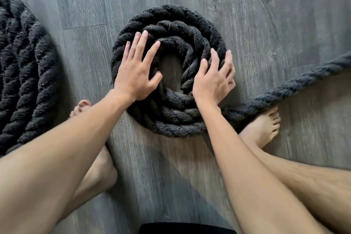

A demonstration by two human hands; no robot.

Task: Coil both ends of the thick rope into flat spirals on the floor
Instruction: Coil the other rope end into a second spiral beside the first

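Rope in one big spiral [22, 74] lies far left. My left hand [136, 70] presses flat, spread fingers on the left of the middle spiral [171, 24]. My right hand [214, 80], fingers apart and bent, presses its right side, nearest the loose tail [294, 85] trailing rightward.

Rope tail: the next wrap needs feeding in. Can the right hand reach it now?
Probably yes. The right hand rests on the coil, and the tail leaves the coil just beside its wrist; nothing lies over it, with a foot close beside it.
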